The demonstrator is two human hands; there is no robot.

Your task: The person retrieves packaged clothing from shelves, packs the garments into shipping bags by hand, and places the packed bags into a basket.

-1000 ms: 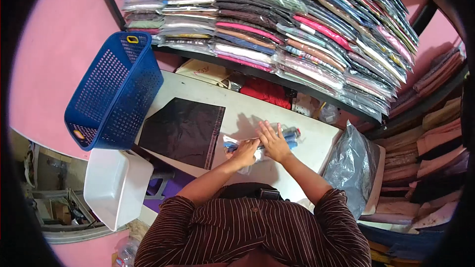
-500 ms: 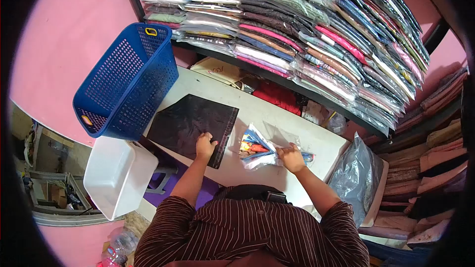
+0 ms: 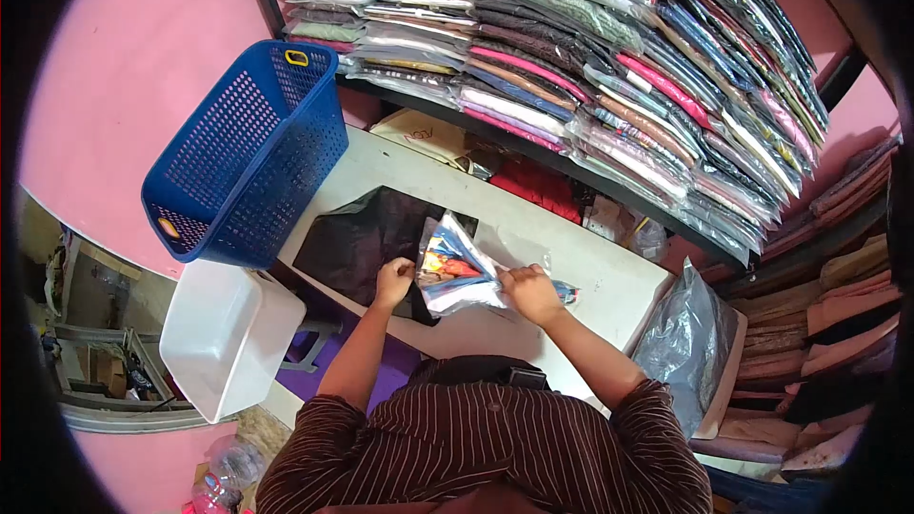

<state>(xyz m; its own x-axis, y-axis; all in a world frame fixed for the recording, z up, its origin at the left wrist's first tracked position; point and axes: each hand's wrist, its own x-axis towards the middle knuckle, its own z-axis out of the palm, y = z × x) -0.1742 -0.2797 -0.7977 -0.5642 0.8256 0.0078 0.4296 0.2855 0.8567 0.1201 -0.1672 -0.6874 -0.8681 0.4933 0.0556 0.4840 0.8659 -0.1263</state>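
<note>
A black plastic mailing bag (image 3: pixel 357 238) lies on the white table, its right end partly covered. At its lower edge, my left hand (image 3: pixel 394 282) is closed, fingers pinching the plastic near the bag's right end. My right hand (image 3: pixel 530 292) grips a clear plastic packet (image 3: pixel 457 271) at its gathered middle. Folded pieces in blue, white, red and yellow show through the clear film. The packet's wide end overlaps the black bag, close beside my left fingers, and its narrow end sticks out right of my right hand.
A blue perforated basket (image 3: pixel 252 162) stands at the table's left end, with a white bin (image 3: pixel 214 343) below it. Bagged, folded garments (image 3: pixel 533 57) fill the shelf behind. A grey plastic package (image 3: pixel 681 343) and stacked cloth (image 3: pixel 809 324) are on the right.
My right hand has carried the clear packet left, so it now overlaps the black bag. The bag's right end has become creased, and my left hand has shifted slightly on it.
</note>
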